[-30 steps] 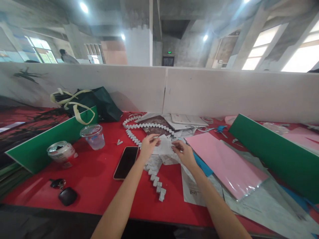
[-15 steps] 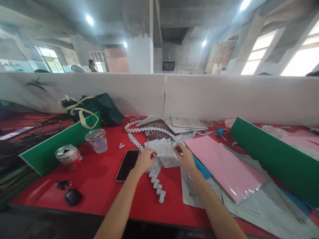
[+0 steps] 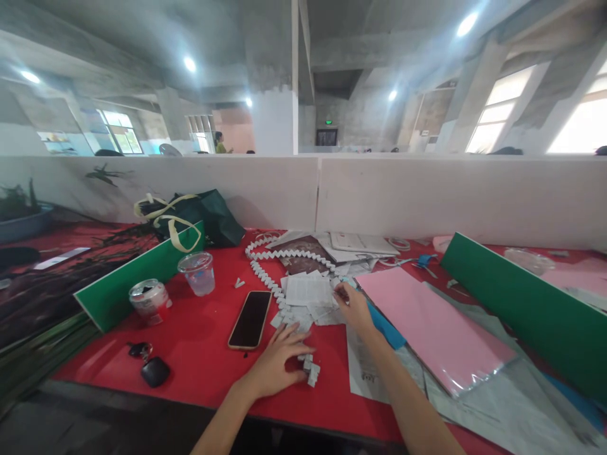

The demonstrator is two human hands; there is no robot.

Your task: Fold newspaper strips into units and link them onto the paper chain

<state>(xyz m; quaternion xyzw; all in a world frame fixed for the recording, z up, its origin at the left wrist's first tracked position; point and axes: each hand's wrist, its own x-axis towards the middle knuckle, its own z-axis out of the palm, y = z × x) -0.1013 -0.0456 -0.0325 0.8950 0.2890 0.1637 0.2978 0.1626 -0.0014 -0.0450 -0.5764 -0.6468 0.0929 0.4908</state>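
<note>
1. Your left hand [image 3: 277, 363] lies palm down on the red table [image 3: 199, 341], fingers spread and gripping nothing, its fingertips touching the near end of the folded paper chain [image 3: 309, 371].
2. That chain runs from your left hand back past the phone [image 3: 250, 310], then curls toward the white partition [image 3: 408, 189] (its far loop lies on a brown booklet [image 3: 303, 248]).
3. Your right hand [image 3: 353, 306] rests on the right edge of the pile of printed paper pieces [image 3: 308, 294]; I cannot tell whether its fingers pinch a piece or only press on it.
4. Just right of that hand lies a pink sheet [image 3: 427, 322], with a blue sheet [image 3: 385, 321] peeking out under it.
5. Left of the phone stand a clear plastic cup [image 3: 198, 273] and a can [image 3: 148, 299], beside a green board [image 3: 137, 278]; keys [image 3: 150, 366] lie near the table's front edge.
</note>
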